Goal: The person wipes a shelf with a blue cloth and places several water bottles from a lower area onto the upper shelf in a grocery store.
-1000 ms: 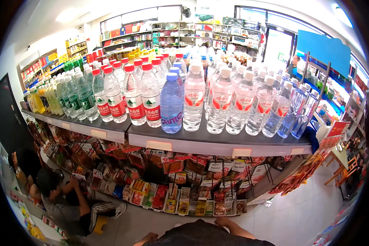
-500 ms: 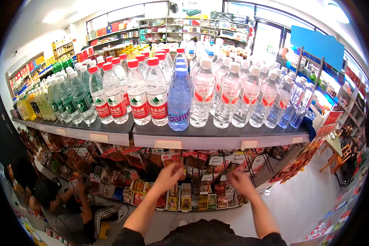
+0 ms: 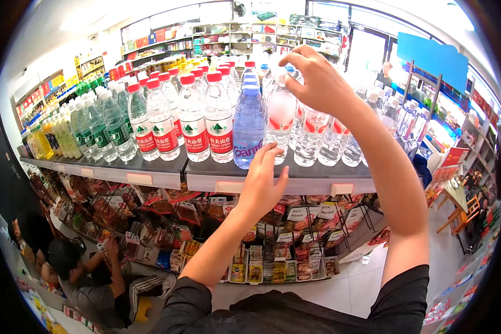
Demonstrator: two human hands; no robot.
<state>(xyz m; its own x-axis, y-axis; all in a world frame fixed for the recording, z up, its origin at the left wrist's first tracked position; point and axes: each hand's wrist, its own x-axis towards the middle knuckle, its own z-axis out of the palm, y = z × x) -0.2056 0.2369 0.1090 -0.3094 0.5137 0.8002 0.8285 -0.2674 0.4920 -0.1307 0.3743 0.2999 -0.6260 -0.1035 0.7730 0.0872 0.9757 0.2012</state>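
Note:
My right hand (image 3: pixel 316 80) is over the top of a clear water bottle (image 3: pixel 280 114) with a red-and-white label. Its fingers are apart and curved about the bottle's cap; whether they touch it I cannot tell. Lower down, my left hand (image 3: pixel 263 186) is open in front of the shelf edge, fingertips close to the foot of that bottle. Just left of it stands a bluish bottle (image 3: pixel 249 128) with purple lettering and a blue cap. More clear bottles (image 3: pixel 313 139) stand partly behind my right forearm.
Red-capped water bottles (image 3: pixel 192 125) and green-labelled bottles (image 3: pixel 97 131) fill the shelf leftward. Hanging packets (image 3: pixel 297 222) and small boxes (image 3: pixel 256 267) line the rack beneath. A person (image 3: pixel 86 284) sits low at the left. A wooden stool (image 3: pixel 465 214) stands at the right.
Both hands have risen from in front of the hanging packets. The right has gone up to the bottle's cap, the left to the shelf edge. The bottles stand in the same order.

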